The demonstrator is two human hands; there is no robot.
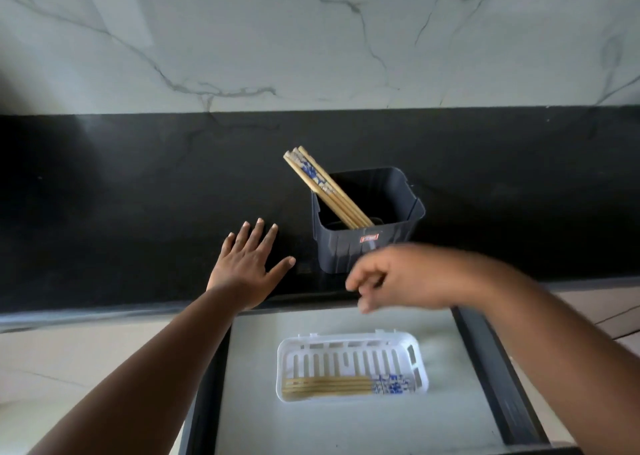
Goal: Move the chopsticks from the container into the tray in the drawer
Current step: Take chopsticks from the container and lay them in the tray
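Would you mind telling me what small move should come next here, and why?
Probably lift the right hand to the chopsticks leaning in the container: it looks empty, several remain there, and some already lie in the tray.

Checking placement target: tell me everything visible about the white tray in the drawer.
The white tray is a rectangular basket, plastic by the look, with rounded corners, a slotted floor, slotted side walls and small tabs on its far rim. It sits flat on the pale floor of the open drawer, long side across the view. Chopsticks with blue-patterned ends pointing right lie along its near wall. Neither hand touches it.
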